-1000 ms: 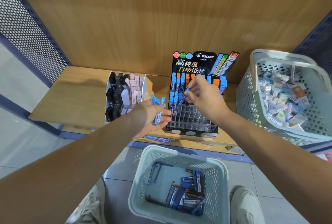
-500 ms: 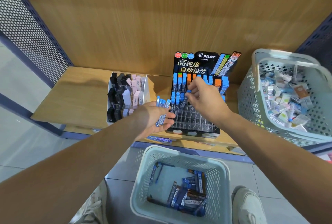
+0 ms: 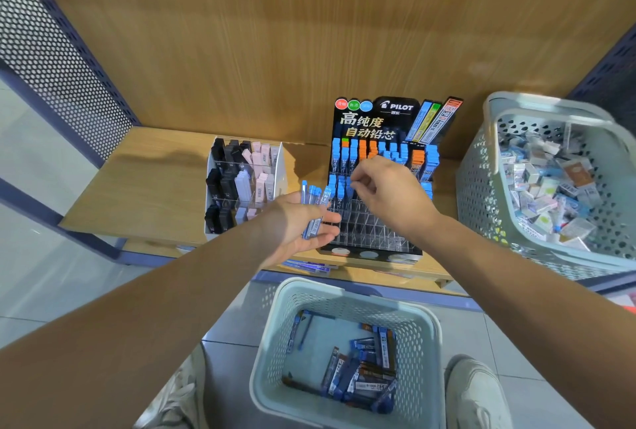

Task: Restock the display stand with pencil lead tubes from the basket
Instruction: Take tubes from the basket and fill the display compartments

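Pencil lead tubes (image 3: 312, 212) with blue caps fan from the left hand (image 3: 296, 225), thumb clamping them, just left of the Pilot display stand (image 3: 375, 126); more lie in the near basket (image 3: 272, 353). Right hand (image 3: 389, 194) curls at the stand's second row, grip unclear

The blue-capped pencil lead tube (image 3: 348, 187) pinched by the right hand (image 3: 389, 194) has been brought from a tilt to upright and lowered into the second row of the display stand (image 3: 375, 120). The bundle of tubes (image 3: 312, 213) held in the left hand (image 3: 297, 227) has been shifted nearer the stand.
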